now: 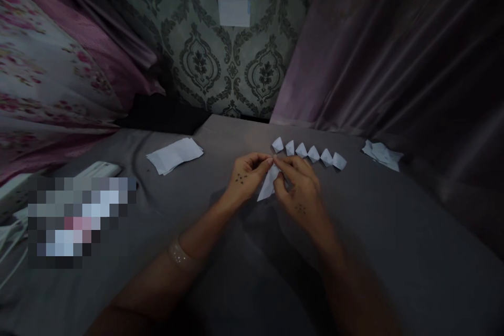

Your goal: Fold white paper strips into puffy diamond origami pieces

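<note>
Between my two hands is a folded piece of white paper (268,185), its pointed lower end hanging down to the left. My left hand (249,174) pinches its top edge with thumb and forefinger. From the other side, my right hand (299,184) grips the same paper, fingertips meeting those of the left. Just beyond my right hand a row of several small folded paper shapes (313,154) lies on the grey cloth surface (220,142). The folds inside my fingers are hidden.
A stack of white paper pieces (175,155) lies at the left, and more loose paper (381,155) at the right. A white power strip (103,169) and cables sit near a blurred-out object (82,220). Dark cloth (165,113) and curtains (338,63) border the back.
</note>
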`<action>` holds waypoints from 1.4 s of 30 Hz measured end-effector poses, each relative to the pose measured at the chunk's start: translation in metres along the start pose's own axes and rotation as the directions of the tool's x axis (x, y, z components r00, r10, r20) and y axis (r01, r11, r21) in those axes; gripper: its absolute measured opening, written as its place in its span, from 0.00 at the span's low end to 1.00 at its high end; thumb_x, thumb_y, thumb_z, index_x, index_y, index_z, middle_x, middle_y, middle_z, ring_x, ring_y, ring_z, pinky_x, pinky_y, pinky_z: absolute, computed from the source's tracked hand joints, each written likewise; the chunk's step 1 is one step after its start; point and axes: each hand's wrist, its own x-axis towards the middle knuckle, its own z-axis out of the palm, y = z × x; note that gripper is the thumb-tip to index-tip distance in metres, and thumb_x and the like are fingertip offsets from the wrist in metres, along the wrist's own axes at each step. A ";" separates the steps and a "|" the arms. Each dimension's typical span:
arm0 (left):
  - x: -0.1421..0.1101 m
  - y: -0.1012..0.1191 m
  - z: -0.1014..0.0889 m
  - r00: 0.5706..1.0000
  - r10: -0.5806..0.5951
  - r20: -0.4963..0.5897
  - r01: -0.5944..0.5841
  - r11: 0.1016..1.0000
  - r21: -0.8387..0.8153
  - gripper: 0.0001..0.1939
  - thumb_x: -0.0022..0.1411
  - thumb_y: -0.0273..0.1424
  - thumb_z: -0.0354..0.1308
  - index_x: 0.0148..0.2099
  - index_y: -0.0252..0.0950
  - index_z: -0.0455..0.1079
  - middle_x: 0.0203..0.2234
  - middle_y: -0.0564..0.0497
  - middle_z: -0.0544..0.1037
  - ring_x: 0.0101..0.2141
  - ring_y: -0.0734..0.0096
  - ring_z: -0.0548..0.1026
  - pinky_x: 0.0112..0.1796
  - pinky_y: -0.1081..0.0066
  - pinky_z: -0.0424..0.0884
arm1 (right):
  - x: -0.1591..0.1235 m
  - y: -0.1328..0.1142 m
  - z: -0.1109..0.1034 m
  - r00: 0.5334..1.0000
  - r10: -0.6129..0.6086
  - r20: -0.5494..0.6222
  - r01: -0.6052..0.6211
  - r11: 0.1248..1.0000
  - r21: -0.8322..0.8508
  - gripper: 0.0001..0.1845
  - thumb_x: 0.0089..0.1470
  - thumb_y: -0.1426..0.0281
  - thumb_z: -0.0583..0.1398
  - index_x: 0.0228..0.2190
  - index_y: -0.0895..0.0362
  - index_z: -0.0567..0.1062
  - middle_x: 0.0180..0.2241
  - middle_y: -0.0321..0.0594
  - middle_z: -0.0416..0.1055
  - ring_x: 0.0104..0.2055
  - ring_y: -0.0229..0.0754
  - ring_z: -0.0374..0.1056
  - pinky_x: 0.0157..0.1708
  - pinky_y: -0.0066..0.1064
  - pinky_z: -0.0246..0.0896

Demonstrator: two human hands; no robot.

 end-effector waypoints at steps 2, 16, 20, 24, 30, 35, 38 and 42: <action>-0.001 0.000 -0.001 1.000 0.006 0.026 -0.006 1.000 0.007 0.07 0.52 0.33 0.66 0.32 0.34 0.77 0.27 0.50 0.79 0.31 0.72 0.74 0.36 0.71 0.69 | -0.002 0.000 0.000 1.000 -0.010 0.030 0.011 0.998 -0.061 0.24 0.53 0.78 0.53 0.51 0.58 0.74 0.36 0.43 0.71 0.41 0.46 0.65 0.43 0.39 0.66; 0.004 -0.001 -0.003 0.943 -0.308 0.126 0.332 0.898 -0.288 0.09 0.43 0.32 0.71 0.30 0.34 0.79 0.26 0.50 0.80 0.30 0.73 0.74 0.37 0.71 0.69 | 0.001 0.001 -0.007 0.985 0.148 0.093 -0.166 0.958 0.235 0.22 0.54 0.75 0.52 0.47 0.52 0.77 0.38 0.42 0.70 0.41 0.43 0.66 0.42 0.39 0.65; 0.000 0.004 0.001 0.965 -0.253 0.066 0.262 0.936 -0.235 0.06 0.46 0.30 0.69 0.29 0.34 0.78 0.25 0.51 0.78 0.28 0.74 0.72 0.35 0.72 0.67 | 0.007 0.008 -0.015 0.894 0.395 0.212 -0.442 0.701 0.560 0.16 0.58 0.61 0.56 0.38 0.55 0.81 0.36 0.43 0.74 0.38 0.42 0.69 0.34 0.34 0.65; -0.002 0.002 0.002 0.987 -0.156 0.040 0.161 0.971 -0.179 0.04 0.49 0.30 0.68 0.29 0.36 0.78 0.24 0.53 0.77 0.27 0.76 0.70 0.34 0.73 0.66 | 0.007 0.008 -0.016 0.827 0.499 0.259 -0.544 0.595 0.591 0.18 0.52 0.55 0.61 0.28 0.57 0.80 0.24 0.39 0.72 0.28 0.39 0.66 0.26 0.31 0.61; -0.003 0.000 0.002 0.988 -0.138 0.067 0.148 0.972 -0.180 0.07 0.48 0.32 0.69 0.30 0.34 0.78 0.24 0.52 0.77 0.27 0.76 0.71 0.33 0.73 0.67 | 0.008 0.005 -0.006 0.807 0.526 0.266 -0.567 0.568 0.596 0.15 0.46 0.57 0.65 0.27 0.57 0.79 0.23 0.35 0.71 0.25 0.35 0.62 0.25 0.29 0.57; -0.003 -0.006 0.003 0.957 -0.283 0.059 0.289 0.921 -0.260 0.09 0.45 0.31 0.70 0.28 0.33 0.76 0.23 0.52 0.77 0.25 0.76 0.72 0.30 0.74 0.67 | 0.006 0.017 0.005 0.783 0.544 0.302 -0.599 0.529 0.601 0.16 0.42 0.57 0.67 0.26 0.58 0.78 0.24 0.37 0.73 0.26 0.37 0.64 0.28 0.30 0.59; 0.001 -0.014 0.001 0.937 -0.344 0.067 0.350 0.911 -0.217 0.10 0.44 0.32 0.70 0.27 0.32 0.75 0.22 0.51 0.76 0.24 0.76 0.72 0.28 0.74 0.67 | 0.004 0.026 0.010 0.738 0.559 0.379 -0.660 0.480 0.577 0.16 0.41 0.58 0.67 0.24 0.58 0.77 0.22 0.35 0.71 0.25 0.36 0.64 0.28 0.30 0.59; 0.007 -0.032 -0.004 0.933 -0.350 0.082 0.359 0.921 -0.150 0.12 0.43 0.33 0.71 0.26 0.31 0.73 0.20 0.50 0.75 0.22 0.76 0.71 0.26 0.74 0.66 | -0.002 0.039 0.022 0.703 0.550 0.451 -0.701 0.430 0.568 0.14 0.43 0.59 0.66 0.24 0.58 0.76 0.22 0.34 0.70 0.23 0.33 0.61 0.26 0.29 0.56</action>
